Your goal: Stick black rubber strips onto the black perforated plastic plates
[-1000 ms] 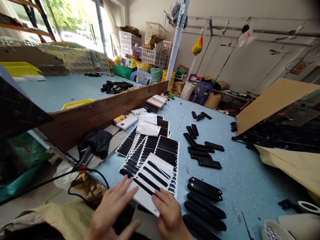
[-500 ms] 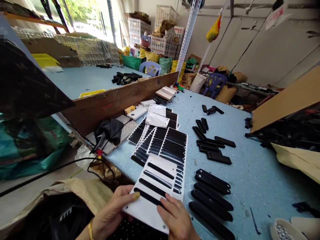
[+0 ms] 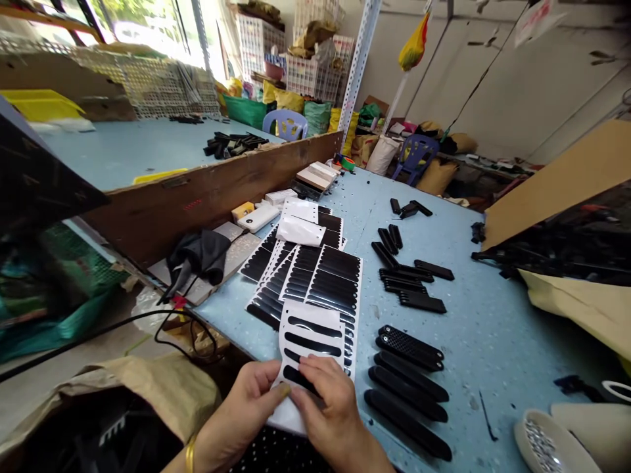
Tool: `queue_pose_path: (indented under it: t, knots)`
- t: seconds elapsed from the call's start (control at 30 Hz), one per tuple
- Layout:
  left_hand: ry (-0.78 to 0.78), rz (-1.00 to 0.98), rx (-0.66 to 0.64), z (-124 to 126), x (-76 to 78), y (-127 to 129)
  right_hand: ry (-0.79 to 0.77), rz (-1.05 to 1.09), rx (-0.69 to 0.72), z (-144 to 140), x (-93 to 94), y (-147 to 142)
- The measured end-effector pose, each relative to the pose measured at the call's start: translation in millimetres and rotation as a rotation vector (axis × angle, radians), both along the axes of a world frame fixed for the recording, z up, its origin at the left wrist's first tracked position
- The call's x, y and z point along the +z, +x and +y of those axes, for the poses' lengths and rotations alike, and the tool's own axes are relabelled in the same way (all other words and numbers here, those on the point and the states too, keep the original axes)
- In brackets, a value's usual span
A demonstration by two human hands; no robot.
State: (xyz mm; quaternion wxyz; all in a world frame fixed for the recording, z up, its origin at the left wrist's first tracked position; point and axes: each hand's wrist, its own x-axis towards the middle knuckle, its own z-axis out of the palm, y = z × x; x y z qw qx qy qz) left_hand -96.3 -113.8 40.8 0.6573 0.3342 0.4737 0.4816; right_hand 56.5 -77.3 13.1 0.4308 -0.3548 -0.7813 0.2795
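Both hands, left [image 3: 251, 407] and right [image 3: 329, 410], pinch a sticker sheet [image 3: 308, 348], black grips [image 3: 409, 387] lying just beside.

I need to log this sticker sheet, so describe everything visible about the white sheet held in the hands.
The white sheet is a thin, glossy backing that looks like paper, carrying black elongated rounded strips in a row; some of its slots look bare. It curves upward, its far end over the other sheets on the blue table. The left hand grips its near left edge, and the right hand presses fingers on the nearest strip.
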Motion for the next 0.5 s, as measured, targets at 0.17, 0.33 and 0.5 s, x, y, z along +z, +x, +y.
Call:
queue_pose_path:
  t: [0.17,0.33,0.5]
  knots:
    - [0.082,0.133,-0.063,15,-3.2,3,-0.324,0.26,0.054,13,2.9,7]
    - [-0.015,-0.027,-0.094,25,-9.4,-1,-0.736,0.449,-0.031,27,11.3,16]
    - [-0.059,0.125,-0.043,40,-12.9,-15,-0.725,0.789,-0.252,53,42.4,47]
